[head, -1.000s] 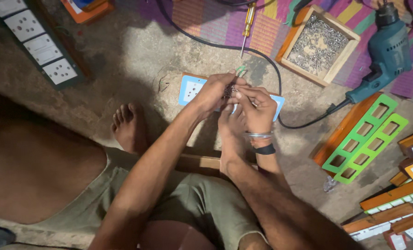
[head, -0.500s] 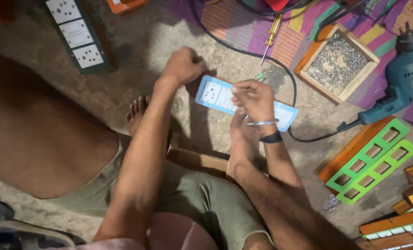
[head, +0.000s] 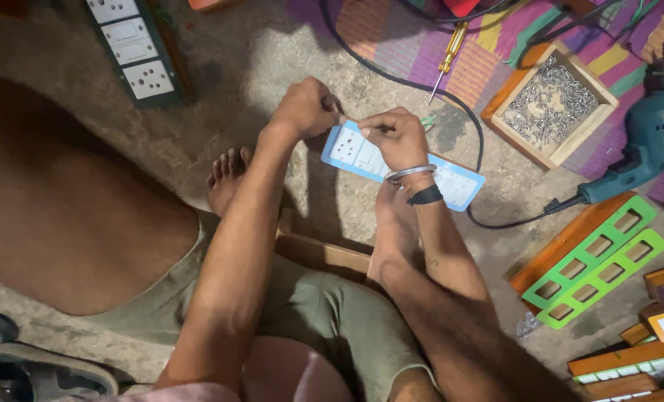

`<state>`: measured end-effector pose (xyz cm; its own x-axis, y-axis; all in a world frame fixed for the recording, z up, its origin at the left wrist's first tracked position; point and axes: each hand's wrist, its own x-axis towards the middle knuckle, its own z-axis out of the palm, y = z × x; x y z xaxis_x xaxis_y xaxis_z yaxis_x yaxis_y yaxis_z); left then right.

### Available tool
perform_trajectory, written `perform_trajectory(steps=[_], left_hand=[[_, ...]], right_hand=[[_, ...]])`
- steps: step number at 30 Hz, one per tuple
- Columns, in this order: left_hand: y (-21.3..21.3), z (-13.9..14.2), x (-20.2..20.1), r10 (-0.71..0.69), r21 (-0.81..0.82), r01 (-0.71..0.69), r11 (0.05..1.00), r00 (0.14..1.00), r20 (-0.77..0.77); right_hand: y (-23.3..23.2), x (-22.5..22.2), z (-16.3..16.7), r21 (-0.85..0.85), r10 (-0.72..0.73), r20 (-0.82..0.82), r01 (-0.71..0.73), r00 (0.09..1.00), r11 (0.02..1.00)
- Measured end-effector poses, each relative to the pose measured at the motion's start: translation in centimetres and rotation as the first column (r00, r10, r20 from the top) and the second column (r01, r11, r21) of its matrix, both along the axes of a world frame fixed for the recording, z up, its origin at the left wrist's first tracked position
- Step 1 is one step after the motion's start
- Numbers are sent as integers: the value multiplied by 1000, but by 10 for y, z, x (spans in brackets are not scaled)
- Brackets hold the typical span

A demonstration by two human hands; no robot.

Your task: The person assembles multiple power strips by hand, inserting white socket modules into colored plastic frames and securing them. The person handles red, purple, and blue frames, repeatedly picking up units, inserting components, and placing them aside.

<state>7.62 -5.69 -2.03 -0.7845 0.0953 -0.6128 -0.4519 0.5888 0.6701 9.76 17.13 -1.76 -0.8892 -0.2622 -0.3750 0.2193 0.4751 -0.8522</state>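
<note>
So the light blue rectangular plastic socket plate (head: 361, 155) with white socket and switch modules is held up just above the concrete floor (head: 272, 67), right over the person's feet. The left hand (head: 306, 108) has a closed grip pinching the plate's upper left end, and the right hand (head: 395, 136) is clamped over the middle of it, fingers curled tight, maybe pressing something small against the face, but I can't make out what. The far end of the plate sticks out past the wrist with the metal bangle and black band.

Looks to me like they're mid-fitting a module or a fastener into the plate. I'd say the next bit needs the plate kept steady while the right fingers push or turn.

Around it: a yellow-handled screwdriver (head: 448, 58) on the striped woven mat (head: 414, 45), a wooden tray of small metal screws (head: 549, 104), a teal electric drill (head: 648, 141), green faceplates with empty cutouts (head: 600, 257), and a dark board with white sockets (head: 132, 46).
</note>
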Motion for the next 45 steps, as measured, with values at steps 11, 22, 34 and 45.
perform_trajectory(steps=[11,22,34,45], left_hand=[[1,-4,-1,5,-12,-5,1000,1000,-4],[21,13,2,285,265,-303,915,953,106],[72,16,16,154,635,-664,393,729,667],[77,11,23,150,702,-502,505,852,501]], right_hand=[[-21,-2,17,136,-217,233,189,948,972],[-9,13,37,-249,-444,301,519,844,818],[-9,30,69,138,-105,-461,189,881,972],[-3,34,57,133,-176,-443,258,879,957]])
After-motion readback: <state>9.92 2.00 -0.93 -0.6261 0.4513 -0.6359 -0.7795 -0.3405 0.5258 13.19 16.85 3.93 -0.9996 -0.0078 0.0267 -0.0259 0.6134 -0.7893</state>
